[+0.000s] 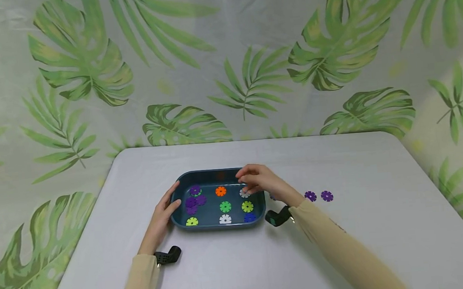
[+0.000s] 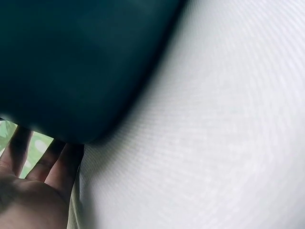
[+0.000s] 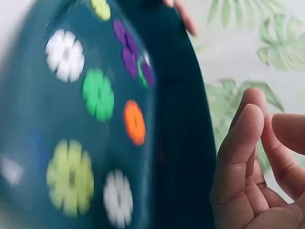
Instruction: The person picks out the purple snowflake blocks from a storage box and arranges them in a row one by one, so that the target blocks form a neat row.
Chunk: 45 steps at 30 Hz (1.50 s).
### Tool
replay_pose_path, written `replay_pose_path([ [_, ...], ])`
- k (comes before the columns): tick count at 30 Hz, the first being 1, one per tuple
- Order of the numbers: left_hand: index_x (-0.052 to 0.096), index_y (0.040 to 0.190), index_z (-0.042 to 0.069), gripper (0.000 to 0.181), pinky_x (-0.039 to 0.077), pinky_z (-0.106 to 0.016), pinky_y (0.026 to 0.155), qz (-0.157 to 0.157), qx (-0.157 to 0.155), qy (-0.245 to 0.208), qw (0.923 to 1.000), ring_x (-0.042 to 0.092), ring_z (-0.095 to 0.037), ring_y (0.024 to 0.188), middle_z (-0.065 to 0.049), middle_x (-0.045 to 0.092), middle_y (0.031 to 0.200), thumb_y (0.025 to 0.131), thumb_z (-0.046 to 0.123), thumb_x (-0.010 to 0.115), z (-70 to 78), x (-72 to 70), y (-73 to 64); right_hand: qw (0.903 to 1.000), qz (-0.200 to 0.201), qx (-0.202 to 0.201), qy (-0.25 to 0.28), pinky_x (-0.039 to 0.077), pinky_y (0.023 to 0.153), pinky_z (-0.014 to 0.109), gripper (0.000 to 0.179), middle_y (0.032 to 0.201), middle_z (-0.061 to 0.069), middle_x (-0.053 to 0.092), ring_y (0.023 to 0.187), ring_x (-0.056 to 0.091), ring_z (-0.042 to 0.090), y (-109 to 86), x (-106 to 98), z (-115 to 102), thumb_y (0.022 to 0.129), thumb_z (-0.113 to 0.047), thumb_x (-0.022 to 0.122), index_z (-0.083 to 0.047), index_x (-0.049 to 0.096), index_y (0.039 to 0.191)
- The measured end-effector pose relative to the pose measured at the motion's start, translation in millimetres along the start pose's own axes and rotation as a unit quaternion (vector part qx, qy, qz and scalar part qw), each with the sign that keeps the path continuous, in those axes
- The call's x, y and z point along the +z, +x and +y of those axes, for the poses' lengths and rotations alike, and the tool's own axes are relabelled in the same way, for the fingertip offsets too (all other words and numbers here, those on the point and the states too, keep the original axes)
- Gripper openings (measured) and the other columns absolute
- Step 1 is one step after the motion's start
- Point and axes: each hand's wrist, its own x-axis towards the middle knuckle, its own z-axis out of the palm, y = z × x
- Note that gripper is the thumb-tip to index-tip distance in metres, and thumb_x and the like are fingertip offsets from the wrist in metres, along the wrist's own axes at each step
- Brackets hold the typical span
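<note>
A dark teal tray (image 1: 209, 227) holds several notched snowflake discs. My left hand (image 1: 161, 216) grips its left end, thumb at the rim and fingers along the outer wall; the left wrist view shows those fingers (image 2: 57, 167) behind the wall. Over the right end hovers my right hand (image 1: 264, 180), fingers loosely bent, nothing visible between thumb and fingertips. Below it lies a white disc (image 3: 118, 198), partly covered in the head view. Purple discs (image 1: 191, 203) overlap at the tray's left. An orange disc (image 1: 220, 191), a green disc (image 1: 225, 206) and a yellow disc (image 1: 247, 206) lie apart.
Right of the tray, two purple discs (image 1: 310, 196) lie on the white table (image 1: 225, 272), and another disc is partly hidden by the right wrist. A leaf-patterned cloth (image 1: 247, 34) hangs behind the table. Each wrist wears a black camera (image 1: 168, 256).
</note>
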Motion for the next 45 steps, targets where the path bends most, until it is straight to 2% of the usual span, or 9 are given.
replay_pose_path([
  [3,0.030,0.151,0.013,0.055,0.011,-0.046,0.114,0.001,0.000,0.003,1.0000,0.010,-0.022,0.144,-0.004,0.019,0.157,0.100,0.011,0.049,-0.3,0.0,0.5,0.9996,-0.028,0.005,0.009,0.055,0.074,0.037,0.030,0.118,0.027,0.056,0.074,0.063,0.018,17.2,24.0,-2.8,0.098,-0.012,0.052,0.008,0.055,0.121],
  [7,0.030,0.151,0.013,0.054,0.011,-0.046,0.114,0.001,0.000,0.007,1.0000,0.011,-0.023,0.144,-0.004,0.019,0.157,0.100,0.012,0.049,-0.7,0.3,1.1,0.9984,-0.052,0.016,0.016,0.055,0.074,0.038,0.031,0.121,0.029,0.055,0.073,0.063,0.018,35.7,48.9,-4.3,0.099,-0.010,0.051,0.009,0.053,0.123],
  [12,0.029,0.151,0.013,0.055,0.013,-0.045,0.114,-0.003,0.003,0.006,1.0000,0.013,-0.023,0.143,-0.005,0.019,0.157,0.100,0.010,0.049,-0.8,0.8,1.6,0.9972,-0.059,0.044,0.012,0.056,0.068,0.033,0.029,0.119,0.025,0.057,0.072,0.064,0.018,55.8,70.1,-0.4,0.098,-0.008,0.051,0.008,0.054,0.123],
  [16,0.030,0.151,0.012,0.055,0.013,-0.044,0.114,-0.003,0.009,0.009,0.9999,0.014,-0.022,0.143,-0.005,0.021,0.157,0.100,0.011,0.049,-0.7,0.9,1.2,0.9949,-0.069,0.074,-0.001,0.056,0.069,0.033,0.029,0.118,0.022,0.057,0.071,0.064,0.017,67.4,80.9,1.1,0.097,-0.006,0.051,0.007,0.056,0.122],
  [19,0.030,0.151,0.012,0.054,0.011,-0.044,0.114,-0.003,0.016,0.014,0.9998,0.013,-0.022,0.143,-0.005,0.021,0.156,0.100,0.011,0.049,-0.8,0.3,1.2,0.9926,-0.079,0.092,-0.006,0.056,0.070,0.033,0.028,0.117,0.022,0.057,0.072,0.065,0.019,74.4,87.0,0.7,0.096,-0.004,0.050,0.007,0.056,0.122],
  [22,0.030,0.151,0.012,0.054,0.011,-0.045,0.114,-0.004,0.020,0.015,0.9997,0.013,-0.022,0.143,-0.005,0.021,0.156,0.100,0.011,0.048,-1.0,-0.1,1.6,0.9900,-0.087,0.111,-0.005,0.056,0.074,0.035,0.026,0.111,0.021,0.057,0.079,0.067,0.027,80.3,92.7,-0.2,0.095,-0.001,0.051,0.008,0.056,0.119],
  [28,0.029,0.151,0.013,0.054,0.013,-0.045,0.114,-0.007,0.012,0.004,0.9999,0.013,-0.023,0.143,-0.005,0.020,0.157,0.101,0.010,0.048,-0.4,0.4,1.0,0.9873,-0.084,0.135,-0.012,0.054,0.080,0.040,0.022,0.096,0.017,0.058,0.091,0.066,0.037,83.1,100.7,-4.0,0.093,0.002,0.054,0.011,0.056,0.113],
  [37,0.030,0.151,0.013,0.054,0.012,-0.044,0.114,-0.005,0.016,0.001,0.9999,0.013,-0.021,0.143,-0.004,0.021,0.157,0.101,0.010,0.048,-0.8,0.1,1.1,0.9852,-0.083,0.143,-0.043,0.056,0.076,0.039,0.021,0.092,0.016,0.059,0.070,0.065,0.027,82.0,102.8,-3.8,0.091,0.005,0.055,0.011,0.058,0.111],
  [45,0.030,0.151,0.012,0.054,0.010,-0.044,0.114,-0.002,0.015,0.007,0.9999,0.012,-0.020,0.143,-0.004,0.021,0.157,0.101,0.010,0.048,-1.8,-1.2,0.5,0.9843,-0.087,0.143,-0.056,0.055,0.061,0.029,0.005,0.077,0.010,0.054,0.057,0.059,0.017,82.6,100.1,-0.1,0.092,0.008,0.052,0.006,0.056,0.092],
])
